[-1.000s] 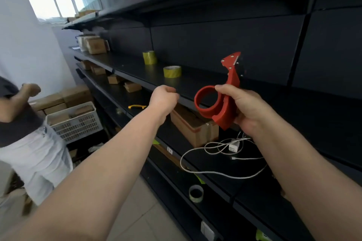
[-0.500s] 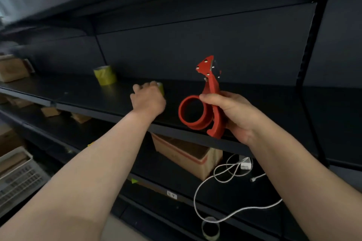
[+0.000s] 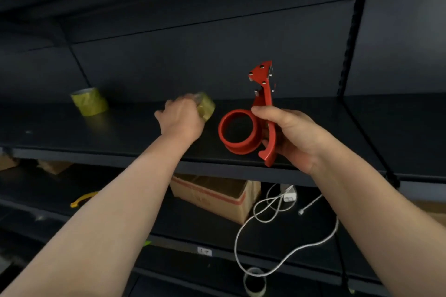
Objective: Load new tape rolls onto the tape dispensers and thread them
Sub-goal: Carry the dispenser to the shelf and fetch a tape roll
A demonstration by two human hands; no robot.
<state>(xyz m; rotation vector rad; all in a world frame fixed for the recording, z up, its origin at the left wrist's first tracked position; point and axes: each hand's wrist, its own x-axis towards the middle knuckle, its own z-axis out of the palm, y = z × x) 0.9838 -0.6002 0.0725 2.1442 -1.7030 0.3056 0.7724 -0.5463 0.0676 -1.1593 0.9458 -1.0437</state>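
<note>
My right hand [image 3: 292, 138] grips a red tape dispenser [image 3: 251, 128] by its handle, cutter end up, with its round hub bare and facing left. My left hand [image 3: 181, 119] holds a yellowish tape roll [image 3: 206, 105] just above the dark shelf [image 3: 120, 135], a short way left of the dispenser. The roll is blurred and partly hidden behind my fingers. A second yellowish tape roll [image 3: 89, 101] stands on the same shelf further left.
Below the shelf sit an open cardboard box [image 3: 214, 194], a white cable with a charger [image 3: 282, 202] and a yellow tool [image 3: 83, 199]. A nearly spent tape core [image 3: 254, 281] stands on the lowest shelf. More small boxes [image 3: 54, 166] lie at the left.
The view has swung right and moved closer to the shelf. My left hand reached onto the shelf, closed on the nearer tape roll and now lifts it toward the dispenser. My right hand keeps the dispenser steady.
</note>
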